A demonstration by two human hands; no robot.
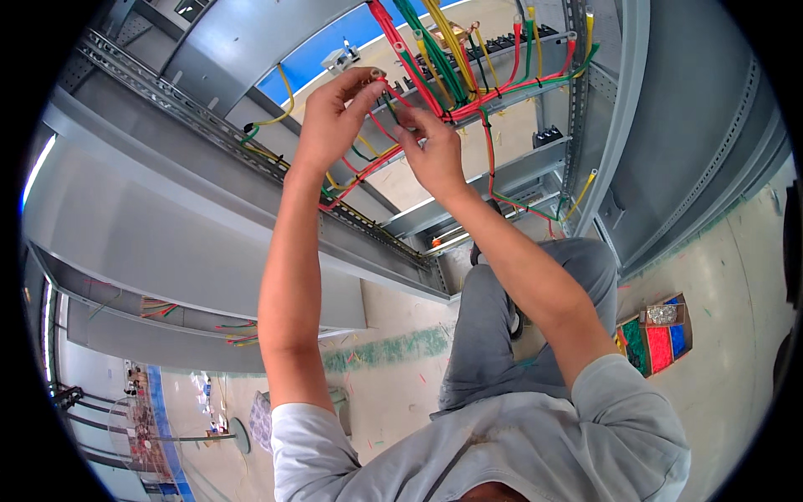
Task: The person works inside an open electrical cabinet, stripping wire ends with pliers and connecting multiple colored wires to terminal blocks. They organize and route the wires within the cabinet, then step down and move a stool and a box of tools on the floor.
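Note:
My left hand (pixel 328 117) is closed in a pinch on the end of a red wire (pixel 396 95), where a ring lug (pixel 376 74) shows at the fingertips. Beside it, my right hand (pixel 433 152) has its thumb and fingers bent together around the same wire, lower along it; its grip is partly hidden. Just right of both hands a thick bundle of red, green and yellow wires (pixel 447 63) comes down through the open metal cabinet. Several wires with lugged ends, such as a yellow one (pixel 421 43), stick up from it.
A row of black terminal parts (pixel 527 40) sits on a far rail. Cabinet posts (pixel 615 125) and a slotted rail (pixel 167 88) frame the work. Tied wires run along a lower crossbar (pixel 519 159). On the floor at right stands a box of coloured parts (pixel 658 345).

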